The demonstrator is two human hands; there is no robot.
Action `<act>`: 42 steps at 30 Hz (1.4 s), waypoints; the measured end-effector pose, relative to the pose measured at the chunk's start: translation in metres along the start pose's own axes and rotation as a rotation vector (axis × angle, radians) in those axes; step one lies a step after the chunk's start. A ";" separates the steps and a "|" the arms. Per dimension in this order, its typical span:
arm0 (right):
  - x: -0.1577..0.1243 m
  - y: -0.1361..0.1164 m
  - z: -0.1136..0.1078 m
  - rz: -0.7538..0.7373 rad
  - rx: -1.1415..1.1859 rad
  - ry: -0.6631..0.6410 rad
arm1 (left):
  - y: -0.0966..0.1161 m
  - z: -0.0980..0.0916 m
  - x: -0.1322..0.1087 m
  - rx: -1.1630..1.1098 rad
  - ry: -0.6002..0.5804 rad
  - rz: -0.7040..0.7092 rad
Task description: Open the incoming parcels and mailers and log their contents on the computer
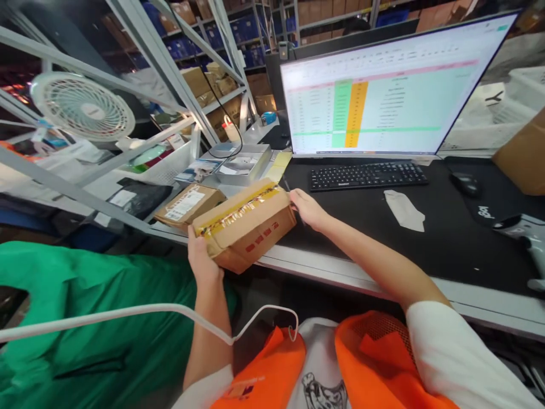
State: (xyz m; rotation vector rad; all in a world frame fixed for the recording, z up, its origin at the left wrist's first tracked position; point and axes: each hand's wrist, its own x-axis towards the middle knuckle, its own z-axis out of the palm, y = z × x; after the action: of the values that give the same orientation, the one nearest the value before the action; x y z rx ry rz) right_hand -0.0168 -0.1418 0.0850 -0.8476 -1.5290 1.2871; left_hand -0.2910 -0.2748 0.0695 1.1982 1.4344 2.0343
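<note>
A brown cardboard box (249, 225) sealed with yellow printed tape and marked with red characters hangs over the front edge of the desk (447, 250). My left hand (203, 262) grips its near left end, fingers wrapped under it. My right hand (307, 208) holds the far right end, fingers closed against the box's side. A smaller labelled cardboard parcel (188, 205) lies just left of the box on the desk.
A large monitor (392, 88) with a spreadsheet, a black keyboard (368, 175), a mouse (466, 184) and a crumpled white paper (403, 210) are on the black mat. A white fan (83, 107), metal racking, a grey tray (242, 163) and a green bag (85, 318) are at left.
</note>
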 end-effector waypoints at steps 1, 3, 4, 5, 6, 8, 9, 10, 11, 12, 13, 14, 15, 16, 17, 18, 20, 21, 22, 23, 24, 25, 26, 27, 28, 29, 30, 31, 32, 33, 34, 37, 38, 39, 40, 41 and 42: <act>-0.012 -0.004 -0.006 -0.037 -0.007 0.024 | 0.003 0.009 0.008 -0.051 -0.015 0.002; -0.047 -0.013 -0.027 -0.101 -0.040 0.074 | 0.005 0.031 0.037 -0.102 -0.134 -0.014; -0.068 -0.019 -0.038 -0.115 -0.081 0.090 | 0.004 0.043 0.056 -0.088 -0.228 -0.024; -0.089 -0.023 -0.047 -0.118 -0.142 0.098 | 0.000 0.057 0.075 -0.039 -0.313 -0.016; -0.109 -0.028 -0.054 -0.113 -0.214 0.090 | -0.005 0.071 0.094 0.036 -0.381 0.010; -0.142 -0.032 -0.062 -0.100 -0.363 0.008 | -0.019 0.098 0.121 0.099 -0.399 0.036; -0.154 -0.033 -0.064 -0.100 -0.432 -0.048 | -0.025 0.110 0.126 0.121 -0.372 0.061; -0.163 -0.032 -0.066 -0.108 -0.503 -0.090 | -0.030 0.119 0.124 0.135 -0.325 0.098; -0.168 -0.031 -0.069 -0.127 -0.581 -0.106 | -0.032 0.126 0.115 0.154 -0.276 0.152; -0.171 -0.030 -0.074 -0.152 -0.665 -0.094 | -0.033 0.130 0.100 0.169 -0.237 0.213; -0.171 -0.029 -0.079 -0.182 -0.751 -0.063 | -0.031 0.133 0.080 0.176 -0.222 0.272; -0.170 -0.028 -0.086 -0.211 -0.832 -0.031 | -0.028 0.135 0.056 0.188 -0.243 0.339; -0.167 -0.029 -0.092 -0.236 -0.904 -0.013 | -0.022 0.137 0.031 0.210 -0.306 0.402; -0.164 -0.030 -0.098 -0.255 -0.970 -0.010 | -0.017 0.139 0.007 0.247 -0.403 0.470; -0.160 -0.032 -0.103 -0.269 -1.032 -0.020 | -0.010 0.141 -0.015 0.337 -0.500 0.579; -0.156 -0.034 -0.107 -0.281 -1.089 -0.036 | -0.005 0.145 -0.033 0.421 -0.550 0.667; -0.147 -0.040 -0.110 -0.305 -1.177 -0.071 | 0.004 0.154 -0.056 0.555 -0.539 0.804; -0.143 -0.043 -0.109 -0.316 -1.209 -0.086 | 0.007 0.159 -0.061 0.587 -0.490 0.834; -0.139 -0.047 -0.108 -0.323 -1.235 -0.101 | 0.008 0.163 -0.063 0.604 -0.439 0.847; -0.136 -0.050 -0.107 -0.323 -1.258 -0.113 | 0.008 0.166 -0.062 0.615 -0.398 0.853; -0.133 -0.055 -0.105 -0.315 -1.278 -0.125 | 0.008 0.168 -0.061 0.624 -0.369 0.855; -0.130 -0.059 -0.104 -0.301 -1.294 -0.139 | 0.006 0.170 -0.059 0.631 -0.352 0.856; -0.128 -0.063 -0.103 -0.281 -1.306 -0.157 | 0.005 0.171 -0.058 0.635 -0.342 0.860; -0.127 -0.068 -0.102 -0.259 -1.313 -0.180 | 0.004 0.171 -0.057 0.634 -0.332 0.867; -0.125 -0.073 -0.103 -0.238 -1.315 -0.205 | 0.004 0.172 -0.056 0.630 -0.325 0.874; -0.124 -0.077 -0.104 -0.222 -1.318 -0.226 | 0.004 0.172 -0.056 0.621 -0.319 0.880; -0.123 -0.080 -0.105 -0.209 -1.324 -0.244 | 0.004 0.172 -0.057 0.610 -0.313 0.886; -0.122 -0.084 -0.107 -0.200 -1.331 -0.255 | 0.004 0.172 -0.057 0.598 -0.308 0.894; -0.121 -0.087 -0.109 -0.193 -1.339 -0.263 | 0.005 0.173 -0.057 0.587 -0.306 0.901; -0.119 -0.089 -0.111 -0.190 -1.349 -0.267 | 0.005 0.173 -0.057 0.580 -0.305 0.910; -0.118 -0.092 -0.112 -0.188 -1.361 -0.270 | 0.006 0.173 -0.057 0.577 -0.305 0.919; -0.116 -0.099 -0.108 -0.181 -1.423 -0.276 | 0.006 0.173 -0.057 0.581 -0.306 0.936; -0.116 -0.101 -0.105 -0.180 -1.451 -0.272 | 0.005 0.173 -0.057 0.579 -0.303 0.937; -0.115 -0.103 -0.102 -0.179 -1.477 -0.268 | 0.005 0.172 -0.057 0.577 -0.301 0.937; -0.114 -0.104 -0.100 -0.180 -1.492 -0.273 | 0.004 0.171 -0.057 0.576 -0.299 0.938; -0.111 -0.104 -0.101 -0.183 -1.494 -0.286 | 0.003 0.171 -0.058 0.580 -0.302 0.937; -0.106 -0.103 -0.106 -0.184 -1.490 -0.306 | 0.002 0.170 -0.059 0.590 -0.308 0.935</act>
State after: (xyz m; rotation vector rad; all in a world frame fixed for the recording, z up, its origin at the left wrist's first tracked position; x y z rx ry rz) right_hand 0.1237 -0.2257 0.1638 -1.3281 -2.7104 -0.1006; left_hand -0.1195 -0.2189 0.0666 2.6946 1.5059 1.7681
